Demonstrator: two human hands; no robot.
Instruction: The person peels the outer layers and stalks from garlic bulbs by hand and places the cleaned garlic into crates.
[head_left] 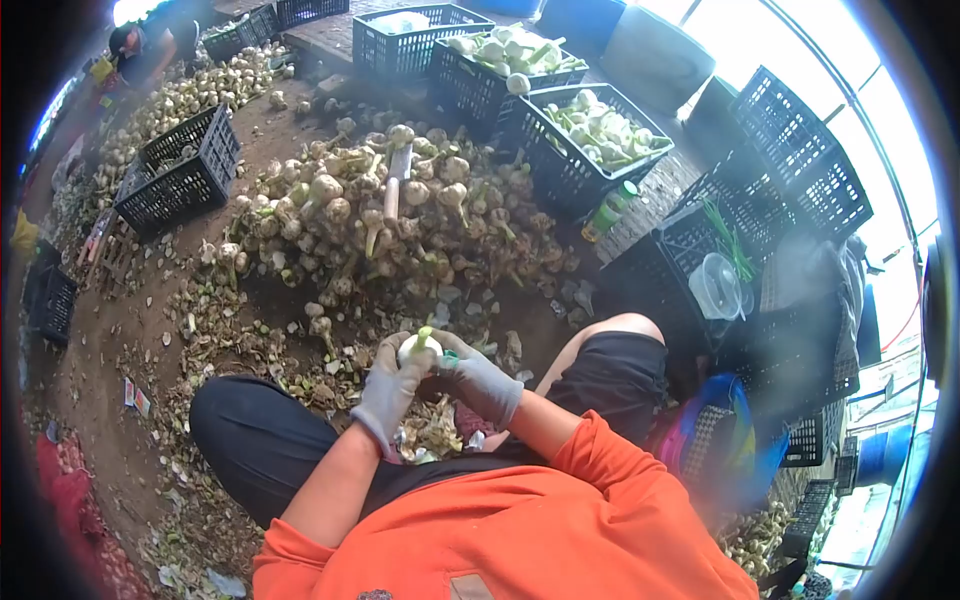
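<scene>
A white garlic bulb (420,352) with a short green stem pointing up is between my gloved hands, above my lap. My left hand (386,385) has its fingers closed around the bulb's left side. On the other side, my right hand (482,386) is curled close to the bulb, with a small green object (449,359) at its fingers; its kind is too small to tell. In front of me lies a heap of unpeeled garlic bulbs (330,205). A knife with a wooden handle (391,200) rests on top of that heap.
Black crates of peeled bulbs (600,125) stand behind the heap. Another black crate (180,190) is at left, near a second heap (225,85) and another person (150,50). A green bottle (610,210) and clear plastic tubs (718,285) are at right. Peelings (265,345) litter the ground.
</scene>
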